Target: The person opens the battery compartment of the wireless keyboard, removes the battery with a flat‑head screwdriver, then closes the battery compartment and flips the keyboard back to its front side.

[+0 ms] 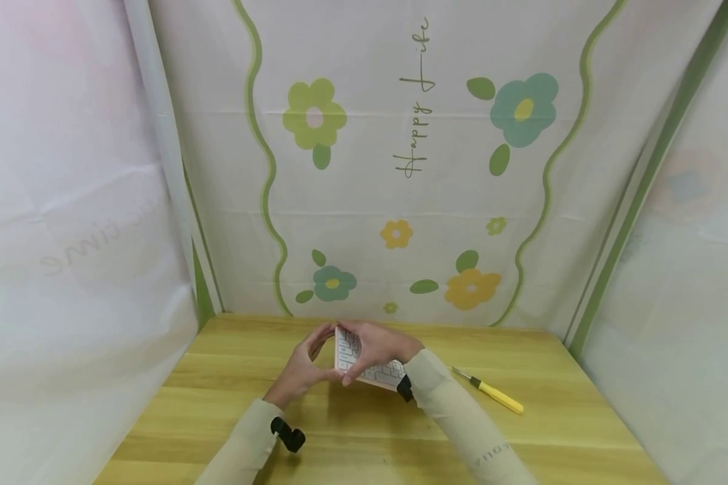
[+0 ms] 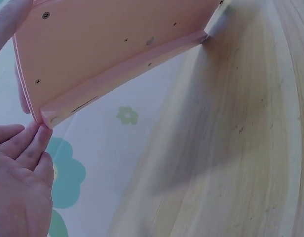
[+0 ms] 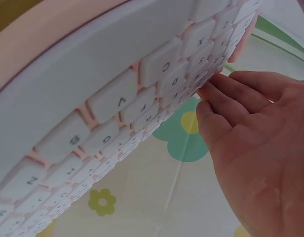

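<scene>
A pink keyboard (image 1: 394, 372) with white keys is raised and tilted above the wooden table, its left end between both hands. My left hand (image 1: 300, 369) grips that end, thumb at the near corner and fingers at the far one. Across the keys arches my right hand (image 1: 383, 345), its thumb on the near edge and its fingertips at the far edge. In the left wrist view the keyboard's pink underside (image 2: 102, 44) shows several small screws, with fingertips of the left hand (image 2: 23, 173) at its corner. The right wrist view has the white keys (image 3: 112, 101) close up.
A screwdriver (image 1: 491, 391) with a yellow handle lies on the table (image 1: 522, 444) to the right of the keyboard. Behind the table hangs a white cloth (image 1: 352, 195) with printed flowers, and further cloth sheets close off both sides.
</scene>
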Motion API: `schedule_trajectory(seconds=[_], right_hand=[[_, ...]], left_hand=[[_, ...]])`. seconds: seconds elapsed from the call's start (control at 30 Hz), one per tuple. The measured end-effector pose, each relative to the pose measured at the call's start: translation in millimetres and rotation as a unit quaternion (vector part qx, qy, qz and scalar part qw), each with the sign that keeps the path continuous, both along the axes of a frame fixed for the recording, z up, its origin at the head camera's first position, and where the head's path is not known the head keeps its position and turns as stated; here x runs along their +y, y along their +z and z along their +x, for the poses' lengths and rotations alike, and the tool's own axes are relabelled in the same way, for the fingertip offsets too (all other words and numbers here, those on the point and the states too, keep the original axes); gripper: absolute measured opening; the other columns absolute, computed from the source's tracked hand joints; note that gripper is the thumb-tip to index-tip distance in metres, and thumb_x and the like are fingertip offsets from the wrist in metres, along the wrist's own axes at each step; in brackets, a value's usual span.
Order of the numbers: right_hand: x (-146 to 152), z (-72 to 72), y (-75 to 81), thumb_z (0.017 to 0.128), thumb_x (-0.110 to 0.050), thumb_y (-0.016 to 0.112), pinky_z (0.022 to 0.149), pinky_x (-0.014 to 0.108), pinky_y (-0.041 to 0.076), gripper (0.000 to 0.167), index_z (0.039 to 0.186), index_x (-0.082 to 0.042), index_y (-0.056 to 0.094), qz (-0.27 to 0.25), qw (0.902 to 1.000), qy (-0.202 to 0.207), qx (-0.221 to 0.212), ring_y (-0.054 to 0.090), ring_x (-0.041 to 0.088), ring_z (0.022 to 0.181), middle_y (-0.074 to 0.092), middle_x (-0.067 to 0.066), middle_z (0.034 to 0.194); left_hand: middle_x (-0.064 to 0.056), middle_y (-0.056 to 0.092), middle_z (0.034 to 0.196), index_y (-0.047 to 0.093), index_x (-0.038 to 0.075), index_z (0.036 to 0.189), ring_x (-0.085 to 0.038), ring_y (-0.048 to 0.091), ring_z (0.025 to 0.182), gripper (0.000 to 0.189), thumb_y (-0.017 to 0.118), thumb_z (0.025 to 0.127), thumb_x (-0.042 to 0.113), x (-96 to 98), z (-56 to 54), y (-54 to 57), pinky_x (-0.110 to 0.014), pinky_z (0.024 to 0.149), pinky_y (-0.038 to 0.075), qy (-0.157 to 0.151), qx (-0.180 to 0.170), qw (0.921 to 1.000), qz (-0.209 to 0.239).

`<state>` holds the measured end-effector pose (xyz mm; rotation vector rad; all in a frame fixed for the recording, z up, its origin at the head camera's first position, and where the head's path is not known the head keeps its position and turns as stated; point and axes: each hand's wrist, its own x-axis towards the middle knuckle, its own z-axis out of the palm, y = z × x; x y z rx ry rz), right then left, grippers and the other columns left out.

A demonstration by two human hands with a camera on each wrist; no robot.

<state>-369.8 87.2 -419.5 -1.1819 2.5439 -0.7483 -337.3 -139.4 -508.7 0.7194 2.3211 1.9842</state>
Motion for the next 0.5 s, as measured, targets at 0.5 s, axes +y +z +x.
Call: schedule_trajectory(seconds=[0.5], right_hand=[[2.3, 2.7, 8.6, 0.068, -0.049, 0.098, 0.08, 0.019, 0.058, 0.126, 0.165, -0.002, 0.033, 0.008, 0.9997, -0.017, 0.017, 0.063, 0.007, 0.094, 0.057, 0.012, 0.154]], left_hand=[[-0.012, 0.031, 0.174, 0.017, 0.006, 0.169, -0.034, 0.022, 0.164, 0.121, 0.095, 0.08, 0.03, 7.9, 5.7, 4.5, -0.051, 0.133, 0.017, 0.004, 0.007, 0.9999, -0.015]])
